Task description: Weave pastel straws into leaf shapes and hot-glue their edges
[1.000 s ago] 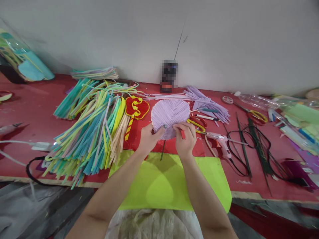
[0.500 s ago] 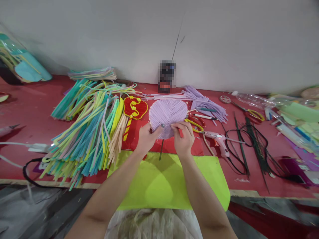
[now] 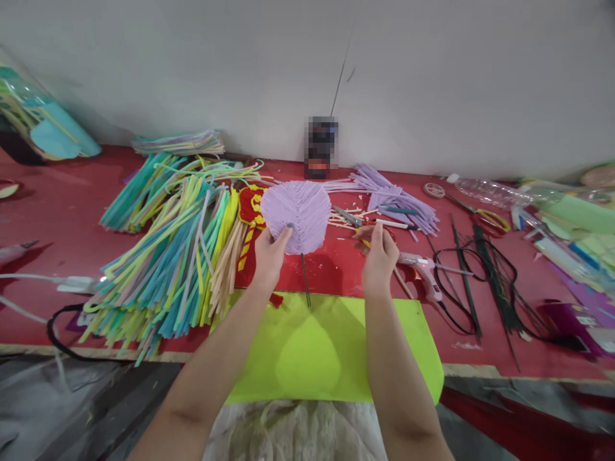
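My left hand (image 3: 270, 256) grips a pale purple leaf shape (image 3: 300, 214) made of fuzzy stems laid in a V pattern, its thumb pressed on the front. A dark thin wire stem (image 3: 305, 278) hangs from the leaf's lower end. My right hand (image 3: 379, 259) is apart from the leaf, over the handles of the scissors (image 3: 350, 218). Its fingers are bent but apart, with part of a yellow handle showing between them. The scissors lie on the red table, blades toward the leaf; whether the fingers touch them is hard to see.
Multicoloured fuzzy stems (image 3: 168, 256) cover the left, beside a red and yellow ornament (image 3: 250, 208). Purple stems (image 3: 389, 195) lie behind. A pink glue gun (image 3: 423, 269), its black cable, dark wires (image 3: 494, 288) and another scissors (image 3: 492, 222) are on the right. A yellow-green sheet (image 3: 307, 358) spans the front edge.
My right hand has let go of the leaf and moved right to the scissors. My left hand has carried the leaf left, uncovering the scissor blades and small purple scraps.
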The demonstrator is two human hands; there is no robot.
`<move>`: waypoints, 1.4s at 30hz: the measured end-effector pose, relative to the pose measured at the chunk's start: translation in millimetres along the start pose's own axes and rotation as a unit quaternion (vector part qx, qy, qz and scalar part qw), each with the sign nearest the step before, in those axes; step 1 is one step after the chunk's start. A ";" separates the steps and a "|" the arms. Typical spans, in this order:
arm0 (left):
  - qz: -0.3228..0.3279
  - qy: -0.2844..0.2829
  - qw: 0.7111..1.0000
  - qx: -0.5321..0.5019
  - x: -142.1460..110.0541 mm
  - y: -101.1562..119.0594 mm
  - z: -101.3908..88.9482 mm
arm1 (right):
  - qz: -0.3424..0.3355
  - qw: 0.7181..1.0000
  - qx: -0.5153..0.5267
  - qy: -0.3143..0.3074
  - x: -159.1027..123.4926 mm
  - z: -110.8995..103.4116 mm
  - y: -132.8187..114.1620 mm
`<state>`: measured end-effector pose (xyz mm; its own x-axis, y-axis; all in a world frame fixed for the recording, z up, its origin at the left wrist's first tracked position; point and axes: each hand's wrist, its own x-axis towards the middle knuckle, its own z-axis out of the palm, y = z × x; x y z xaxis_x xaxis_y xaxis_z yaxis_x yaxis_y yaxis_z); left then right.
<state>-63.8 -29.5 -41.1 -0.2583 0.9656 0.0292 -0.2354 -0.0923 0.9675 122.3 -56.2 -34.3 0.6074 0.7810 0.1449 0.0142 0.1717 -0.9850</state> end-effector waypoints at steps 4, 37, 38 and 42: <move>-0.052 0.022 0.994 -0.093 6.3 -6.1 -0.1 | 0.263 0.926 -0.074 -0.259 9.5 -16.8 10.4; -0.132 -0.102 0.983 -0.080 -3.9 -21.0 7.5 | 0.126 0.967 0.090 -0.201 -8.8 13.0 8.2; -0.141 -0.122 0.980 -0.071 -5.3 -21.9 8.2 | 0.121 0.969 0.079 -0.198 -9.5 13.8 9.1; -0.180 -0.143 0.970 -0.074 -7.8 -19.6 9.6 | 0.077 0.978 0.070 -0.180 -9.6 14.3 12.7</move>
<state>-48.2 -32.8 -57.8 0.1308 0.9678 -0.2149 -0.4003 0.2499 0.8817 105.4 -52.9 -46.9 0.2749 0.9605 0.0442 -0.1792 0.0963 -0.9791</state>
